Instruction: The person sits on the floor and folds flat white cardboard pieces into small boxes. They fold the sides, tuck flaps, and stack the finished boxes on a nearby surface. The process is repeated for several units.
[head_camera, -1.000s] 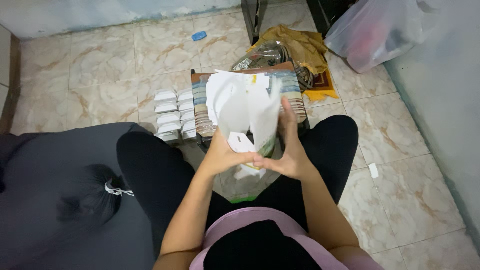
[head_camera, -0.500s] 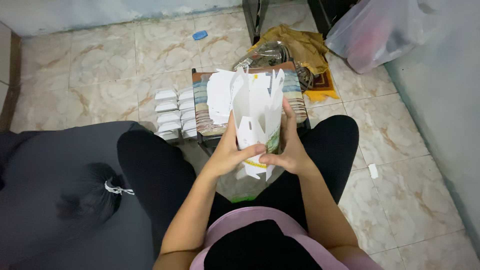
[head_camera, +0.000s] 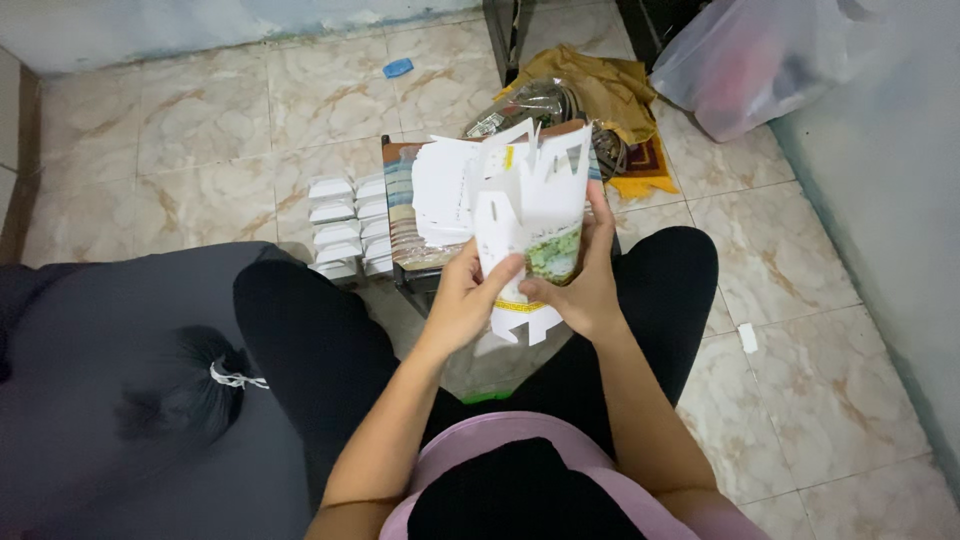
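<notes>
A flat white die-cut cardboard box blank (head_camera: 527, 205), with a green printed patch low on its right side, stands upright between my knees. My left hand (head_camera: 465, 300) pinches its lower left edge with thumb and fingers. My right hand (head_camera: 583, 285) grips its right side, fingers stretched up the back of it. Behind the blank a stack of more white blanks (head_camera: 445, 195) lies on a small low table (head_camera: 405, 262). Several folded white boxes (head_camera: 345, 225) are stacked on the floor left of that table.
A large dark tied plastic bag (head_camera: 130, 390) fills the lower left. A brown cloth heap (head_camera: 600, 85) and a clear plastic bag (head_camera: 750, 60) lie at the back right. A grey wall (head_camera: 890, 200) runs along the right. A small blue thing (head_camera: 398, 67) rests on the tiles.
The blank has been raised and turned more upright. My left thumb has moved onto its front lower edge, and my right fingers have slid higher along its back.
</notes>
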